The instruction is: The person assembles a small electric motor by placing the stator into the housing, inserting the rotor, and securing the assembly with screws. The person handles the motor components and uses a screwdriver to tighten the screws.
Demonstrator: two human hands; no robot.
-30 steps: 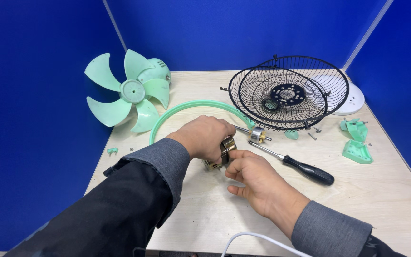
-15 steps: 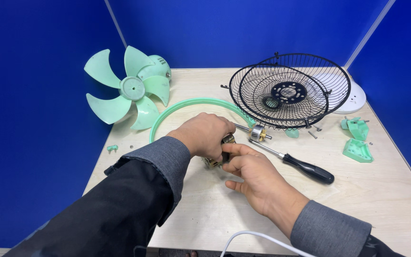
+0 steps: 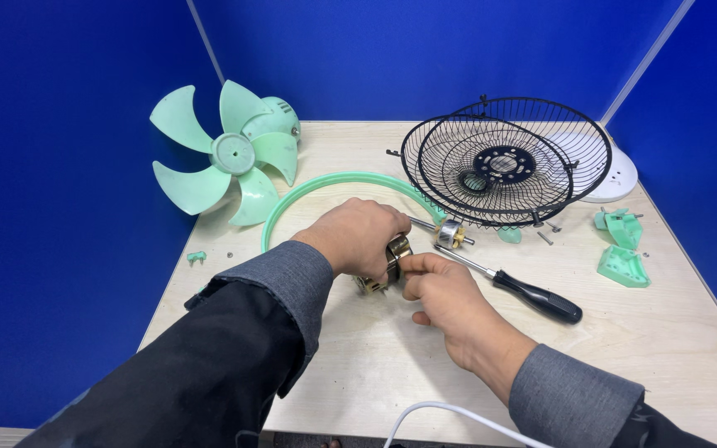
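My left hand (image 3: pixel 360 235) is closed over a small metal motor part (image 3: pixel 394 253) with brass-coloured windings, held just above the wooden table (image 3: pixel 375 365). My right hand (image 3: pixel 441 294) pinches the same part from the right with thumb and fingers. Most of the part is hidden under my left palm. A metal rotor on a shaft (image 3: pixel 448 233) lies just beyond my hands. A black-handled screwdriver (image 3: pixel 533 294) lies to the right, its tip pointing toward the rotor.
A green fan blade (image 3: pixel 226 158) leans at the back left. A green ring (image 3: pixel 334 187) curves behind my hands. Two black wire grilles (image 3: pixel 499 162) stand at the back right over a white base (image 3: pixel 616 178). Green plastic pieces (image 3: pixel 622 265), loose screws (image 3: pixel 546 237), white cable (image 3: pixel 450 412).
My hands have closed in on the motor part; my right fingers moved up onto it from the right. Nothing else on the table has moved.
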